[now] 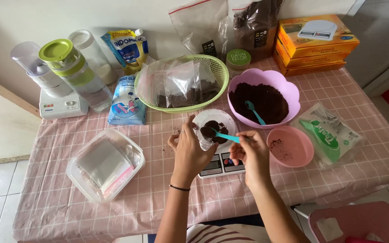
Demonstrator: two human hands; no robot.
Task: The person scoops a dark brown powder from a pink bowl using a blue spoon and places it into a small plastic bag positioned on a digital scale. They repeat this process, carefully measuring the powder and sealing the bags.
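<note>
Right hand pinches the teal spoon by its handle end, tipping loose, spill-prone brown powder into the clear cup on the scale. Left hand steadies the cup's rim; it looks light and tippable.

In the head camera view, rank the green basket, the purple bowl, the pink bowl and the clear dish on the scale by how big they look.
1. green basket
2. purple bowl
3 and 4. pink bowl and clear dish look alike; the left hand hides part of the dish, so no ranking.
</note>
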